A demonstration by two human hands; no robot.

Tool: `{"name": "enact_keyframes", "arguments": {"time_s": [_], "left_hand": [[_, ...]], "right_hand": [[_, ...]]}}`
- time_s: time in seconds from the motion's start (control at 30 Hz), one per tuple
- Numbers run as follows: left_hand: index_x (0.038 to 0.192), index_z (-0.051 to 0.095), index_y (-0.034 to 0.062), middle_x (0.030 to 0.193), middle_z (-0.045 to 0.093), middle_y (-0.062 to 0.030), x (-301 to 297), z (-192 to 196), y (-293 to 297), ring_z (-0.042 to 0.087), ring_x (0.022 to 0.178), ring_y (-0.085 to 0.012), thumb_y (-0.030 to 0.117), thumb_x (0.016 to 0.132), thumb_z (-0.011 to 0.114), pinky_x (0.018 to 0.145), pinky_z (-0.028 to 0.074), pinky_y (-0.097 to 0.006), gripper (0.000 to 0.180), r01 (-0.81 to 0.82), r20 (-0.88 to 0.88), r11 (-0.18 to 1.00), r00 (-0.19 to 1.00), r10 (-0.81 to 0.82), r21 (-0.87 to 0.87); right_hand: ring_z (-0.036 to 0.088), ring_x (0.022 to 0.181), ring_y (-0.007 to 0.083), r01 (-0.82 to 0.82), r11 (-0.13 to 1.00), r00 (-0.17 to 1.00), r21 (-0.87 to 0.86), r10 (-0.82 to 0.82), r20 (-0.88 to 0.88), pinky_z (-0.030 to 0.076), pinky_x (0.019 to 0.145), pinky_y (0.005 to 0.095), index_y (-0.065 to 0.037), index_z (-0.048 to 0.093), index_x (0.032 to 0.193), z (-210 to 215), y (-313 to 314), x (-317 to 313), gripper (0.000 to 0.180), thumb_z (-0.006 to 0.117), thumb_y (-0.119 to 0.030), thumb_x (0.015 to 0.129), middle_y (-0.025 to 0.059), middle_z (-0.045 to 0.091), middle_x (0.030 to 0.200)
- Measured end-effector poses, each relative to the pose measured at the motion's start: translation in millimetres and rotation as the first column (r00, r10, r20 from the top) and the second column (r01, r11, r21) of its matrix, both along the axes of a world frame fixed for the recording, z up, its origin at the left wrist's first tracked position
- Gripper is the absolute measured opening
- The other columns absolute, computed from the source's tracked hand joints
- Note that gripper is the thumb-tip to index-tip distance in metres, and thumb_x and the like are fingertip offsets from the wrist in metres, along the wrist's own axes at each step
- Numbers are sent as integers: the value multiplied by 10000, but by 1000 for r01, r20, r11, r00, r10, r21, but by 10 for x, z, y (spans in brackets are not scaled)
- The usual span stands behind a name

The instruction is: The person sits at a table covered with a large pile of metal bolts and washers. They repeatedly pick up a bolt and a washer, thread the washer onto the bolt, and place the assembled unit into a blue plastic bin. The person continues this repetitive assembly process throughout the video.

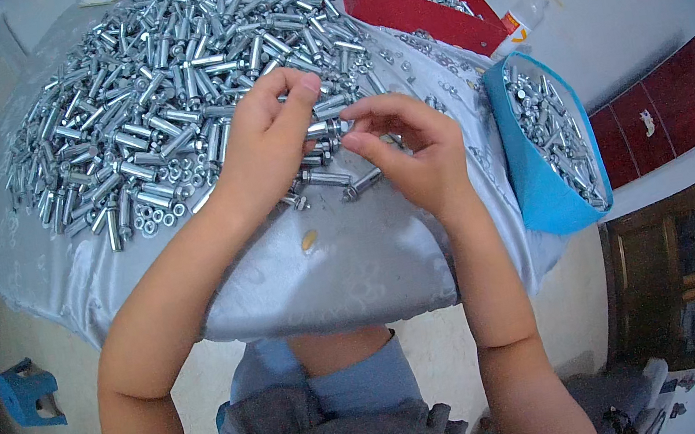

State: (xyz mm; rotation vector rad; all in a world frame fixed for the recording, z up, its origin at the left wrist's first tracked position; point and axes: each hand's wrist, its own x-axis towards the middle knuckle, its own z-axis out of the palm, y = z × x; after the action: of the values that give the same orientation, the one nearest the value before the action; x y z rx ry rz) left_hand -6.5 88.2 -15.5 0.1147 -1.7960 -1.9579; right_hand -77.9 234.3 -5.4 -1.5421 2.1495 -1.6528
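Observation:
In front of me lies a large heap of silvery expansion bolts (167,73), metal sleeves with nuts and washers. My left hand (265,135) is closed around one expansion bolt (320,131), which lies roughly level, its nut end pointing right. At that end the thumb and forefinger of my right hand (416,145) pinch the nut; its other fingers are curled. My left fingers hide the bolt's far end. Below my hands, a few more bolts (326,178) rest on the cloth. Loose nuts (154,217) are scattered along the heap's near edge.
A silvery cloth covers the round table (330,282). At the back right stands a red box (426,15) of metal parts, with a clear bottle (528,14) beside it. A blue bin (542,181) of bolts and nuts sits at the right edge. A blue stool (28,395) stands on the floor.

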Motion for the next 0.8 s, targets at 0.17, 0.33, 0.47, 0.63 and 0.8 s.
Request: {"name": "enact_keyframes", "arguments": {"time_s": [0.17,0.33,0.47,0.63,0.8], "left_hand": [[879,520,46,646,470,39,38,21,-19,443,553,-19,258,870,459,485,416,-181,221,65,61,998,996,-65,5],[906,528,46,698,498,25,34,21,-13,457,589,-27,258,871,456,499,424,-186,227,21,76,999,997,-23,34],[892,529,42,685,491,32,28,-15,-52,450,577,-31,262,872,451,507,425,-186,235,90,92,996,992,-88,-18],[821,503,85,556,400,65,-6,-15,-8,348,458,-15,295,872,453,401,242,-170,222,69,24,998,997,-69,-7],[864,518,57,609,439,51,17,-13,-33,401,527,-25,274,874,448,460,339,-178,229,122,42,992,992,-121,-38]], "right_hand": [[493,593,83,4,999,989,45,-11,148,391,534,205,-55,603,892,33,9,24,180,644,-89,720,14,557,683],[469,566,88,47,999,989,7,-45,-144,387,527,201,-61,600,889,67,-15,45,200,663,-118,708,7,520,660],[468,567,90,61,980,942,190,6,-334,385,512,204,-67,602,873,40,73,-73,215,689,-114,682,5,524,689],[468,524,107,51,997,982,51,-41,-182,377,477,213,-67,599,853,90,23,9,197,686,-127,687,12,529,666],[472,535,117,70,988,966,141,-32,-258,386,481,221,-70,579,901,35,77,-46,252,689,-132,683,23,529,683]]}}
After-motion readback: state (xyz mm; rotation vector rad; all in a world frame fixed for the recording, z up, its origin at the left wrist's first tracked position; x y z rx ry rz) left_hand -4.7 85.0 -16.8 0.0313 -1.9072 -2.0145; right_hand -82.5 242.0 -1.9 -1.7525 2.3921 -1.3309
